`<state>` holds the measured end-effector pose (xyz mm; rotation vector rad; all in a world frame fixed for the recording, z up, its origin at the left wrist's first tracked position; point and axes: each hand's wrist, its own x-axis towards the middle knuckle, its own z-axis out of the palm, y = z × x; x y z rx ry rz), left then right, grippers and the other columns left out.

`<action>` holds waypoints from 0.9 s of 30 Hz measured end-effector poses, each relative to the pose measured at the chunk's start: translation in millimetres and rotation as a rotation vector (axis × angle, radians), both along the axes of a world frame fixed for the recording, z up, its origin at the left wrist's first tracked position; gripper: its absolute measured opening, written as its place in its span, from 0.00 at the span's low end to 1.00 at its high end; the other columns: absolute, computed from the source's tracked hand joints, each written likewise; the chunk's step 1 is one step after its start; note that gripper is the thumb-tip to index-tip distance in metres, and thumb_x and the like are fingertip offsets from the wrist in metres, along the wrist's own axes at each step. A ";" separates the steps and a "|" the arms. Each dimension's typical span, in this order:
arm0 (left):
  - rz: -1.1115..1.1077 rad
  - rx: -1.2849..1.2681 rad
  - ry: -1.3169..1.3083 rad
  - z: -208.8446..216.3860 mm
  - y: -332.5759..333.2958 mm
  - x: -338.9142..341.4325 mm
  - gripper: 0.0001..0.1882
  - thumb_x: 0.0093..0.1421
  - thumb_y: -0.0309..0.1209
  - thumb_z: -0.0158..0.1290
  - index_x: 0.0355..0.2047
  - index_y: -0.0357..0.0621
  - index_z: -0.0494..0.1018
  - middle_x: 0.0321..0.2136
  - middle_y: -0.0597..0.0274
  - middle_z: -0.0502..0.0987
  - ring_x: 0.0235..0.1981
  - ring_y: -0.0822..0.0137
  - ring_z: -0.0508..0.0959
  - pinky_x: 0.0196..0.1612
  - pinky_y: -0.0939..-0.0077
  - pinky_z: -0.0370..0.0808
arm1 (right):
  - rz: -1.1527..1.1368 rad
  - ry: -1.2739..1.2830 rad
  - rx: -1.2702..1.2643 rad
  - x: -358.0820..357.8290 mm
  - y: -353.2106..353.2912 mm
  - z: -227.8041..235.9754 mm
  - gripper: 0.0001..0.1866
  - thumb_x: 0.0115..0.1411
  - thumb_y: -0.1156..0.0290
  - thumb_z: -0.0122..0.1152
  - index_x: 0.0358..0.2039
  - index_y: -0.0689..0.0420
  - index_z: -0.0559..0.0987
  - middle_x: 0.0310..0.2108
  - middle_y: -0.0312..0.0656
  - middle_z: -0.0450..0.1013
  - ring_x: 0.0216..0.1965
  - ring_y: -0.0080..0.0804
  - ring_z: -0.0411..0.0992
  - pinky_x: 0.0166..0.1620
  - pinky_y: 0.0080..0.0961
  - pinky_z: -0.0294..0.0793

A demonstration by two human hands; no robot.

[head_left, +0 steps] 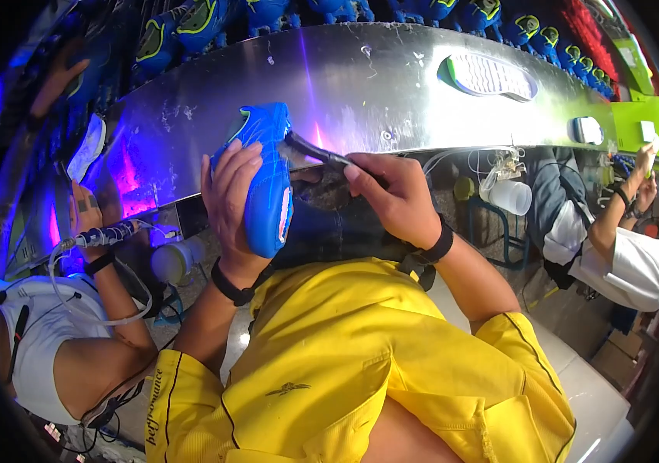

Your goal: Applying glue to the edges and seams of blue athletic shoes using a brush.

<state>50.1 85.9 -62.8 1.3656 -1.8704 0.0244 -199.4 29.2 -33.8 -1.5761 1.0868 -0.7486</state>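
Observation:
My left hand [231, 193] is wrapped round a blue shoe upper [268, 197], holding it tilted in front of the metal bench. A whitish and reddish strip shows along the shoe's lower edge. In my right hand [397, 197] is a dark-handled brush [318, 152], gripped between thumb and fingers. The brush head meets the side of the shoe near its upper end; its bristles are hard to make out. Both hands are closed.
A metal bench [345, 100] runs across the front, with a white shoe sole [491, 77] on it at right. Blue shoes [198, 27] line the far side. A co-worker [59, 339] sits at left, another [615, 255] at right. White pots [510, 197] hang below the bench.

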 end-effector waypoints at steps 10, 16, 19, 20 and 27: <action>0.021 0.026 -0.025 9.6 -1.8 -9.0 0.38 0.57 0.27 0.71 0.64 0.44 0.64 0.61 0.51 0.75 0.66 0.43 0.74 0.74 0.39 0.57 | 0.079 0.002 0.156 -14.3 7.9 31.6 0.15 0.72 0.68 0.64 0.48 0.69 0.85 0.28 0.38 0.79 0.31 0.20 0.73 0.36 0.21 0.72; 0.055 0.037 -0.025 17.6 -2.7 -17.9 0.39 0.56 0.28 0.71 0.66 0.44 0.64 0.62 0.52 0.75 0.67 0.46 0.73 0.75 0.40 0.56 | -0.003 -0.035 -0.036 -15.9 18.1 25.5 0.12 0.67 0.71 0.67 0.46 0.66 0.85 0.26 0.46 0.78 0.25 0.30 0.74 0.32 0.27 0.71; 0.080 0.072 -0.038 21.3 -4.4 -21.3 0.42 0.54 0.27 0.71 0.67 0.45 0.64 0.62 0.53 0.75 0.68 0.47 0.72 0.75 0.40 0.54 | 0.004 -0.082 -0.077 -17.3 19.9 21.7 0.12 0.67 0.72 0.67 0.46 0.66 0.85 0.27 0.47 0.79 0.26 0.32 0.75 0.32 0.27 0.72; 0.080 0.071 -0.039 23.3 -5.8 -22.7 0.42 0.54 0.27 0.71 0.67 0.45 0.64 0.62 0.53 0.75 0.68 0.47 0.72 0.75 0.40 0.54 | 0.008 -0.107 -0.090 -17.7 20.1 21.0 0.12 0.67 0.72 0.67 0.46 0.66 0.85 0.27 0.47 0.79 0.26 0.32 0.76 0.33 0.27 0.72; 0.127 0.104 -0.033 37.5 -15.6 -34.6 0.44 0.49 0.27 0.71 0.66 0.46 0.65 0.62 0.54 0.74 0.67 0.49 0.72 0.75 0.41 0.55 | -0.015 -0.162 -0.120 -20.5 23.1 22.9 0.12 0.66 0.72 0.67 0.46 0.66 0.85 0.27 0.46 0.79 0.27 0.33 0.76 0.33 0.27 0.72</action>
